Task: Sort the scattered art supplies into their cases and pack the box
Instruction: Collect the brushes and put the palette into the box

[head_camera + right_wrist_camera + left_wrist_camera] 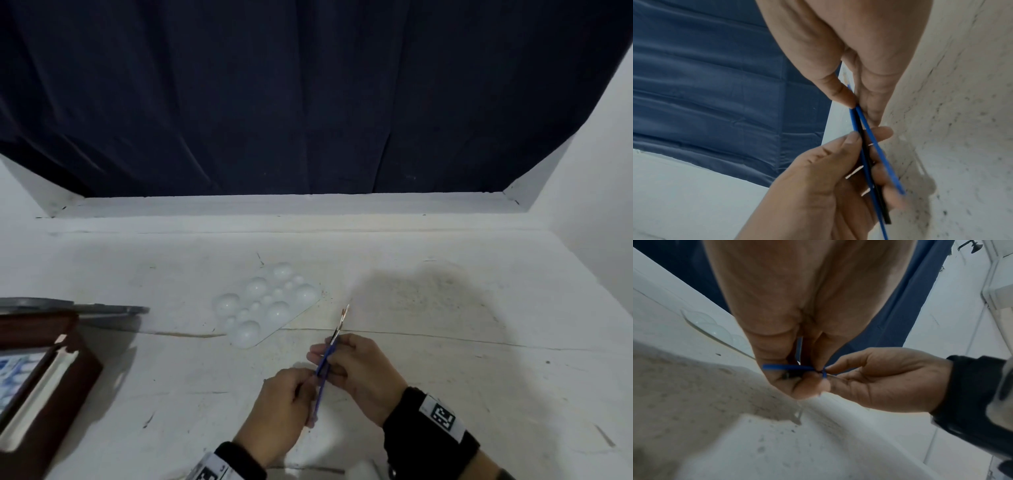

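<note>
Left hand: the left hand (pixel 284 401) sits near the front edge of the white bench (pixel 445 359), fingers (pixel 849 141) curled around the lower ends of a small bunch of thin blue- and black-handled paintbrushes (pixel 327 356).

Right hand: the right hand (pixel 359 370) is just beyond and to the right of the left one, its thumb and fingers (pixel 838 91) pinching the same bunch higher up the handles. So both hands have hold of it.

Brushes: at least two blue handles and one black one show in the right wrist view, slightly crossed. They're held just above the bench, tips pointing away from the person, pale bristles (pixel 345 313) poking out past the right hand.

Palette: a white plastic paint palette with round wells (pixel 267 305) lies flat on the bench, a bit beyond and left of the hands, not touching them.

Box: a dark brown open box (pixel 51 387) sits at the left edge of the bench, well apart from the hands, with a white tray (pixel 37 394) in it and something blue-and-white beside that, too cut off to make out.

Behind: a dark navy curtain (pixel 308 96) hangs past the far edge of the bench.

Wrists: black bands with printed marker tags (pixel 442 416).
</note>
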{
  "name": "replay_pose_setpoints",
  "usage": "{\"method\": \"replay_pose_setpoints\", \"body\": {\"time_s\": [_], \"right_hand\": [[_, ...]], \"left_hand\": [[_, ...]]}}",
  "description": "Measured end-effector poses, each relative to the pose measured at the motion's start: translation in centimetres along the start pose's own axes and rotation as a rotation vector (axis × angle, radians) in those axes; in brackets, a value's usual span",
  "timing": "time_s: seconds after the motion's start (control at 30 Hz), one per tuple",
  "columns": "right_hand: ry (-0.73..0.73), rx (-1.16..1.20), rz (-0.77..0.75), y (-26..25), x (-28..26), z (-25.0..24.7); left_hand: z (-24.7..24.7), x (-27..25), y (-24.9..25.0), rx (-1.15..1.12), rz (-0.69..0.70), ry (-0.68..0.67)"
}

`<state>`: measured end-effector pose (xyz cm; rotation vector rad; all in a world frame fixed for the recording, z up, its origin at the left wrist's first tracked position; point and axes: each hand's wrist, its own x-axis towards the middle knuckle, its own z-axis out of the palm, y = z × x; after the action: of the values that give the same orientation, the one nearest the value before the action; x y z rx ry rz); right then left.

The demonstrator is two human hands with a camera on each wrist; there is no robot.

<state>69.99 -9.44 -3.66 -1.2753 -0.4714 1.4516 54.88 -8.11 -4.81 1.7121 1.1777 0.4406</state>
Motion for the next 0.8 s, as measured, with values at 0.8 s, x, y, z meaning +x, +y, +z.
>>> {"method": "replay_pose_setpoints", "body": {"time_s": [0.8], "right_hand": [[-0.066, 0.216, -0.262, -7.9, -3.4, -1.2]], "left_hand": [[-2.0, 2.5, 5.0, -0.094, 0.244, 0.292]]}}
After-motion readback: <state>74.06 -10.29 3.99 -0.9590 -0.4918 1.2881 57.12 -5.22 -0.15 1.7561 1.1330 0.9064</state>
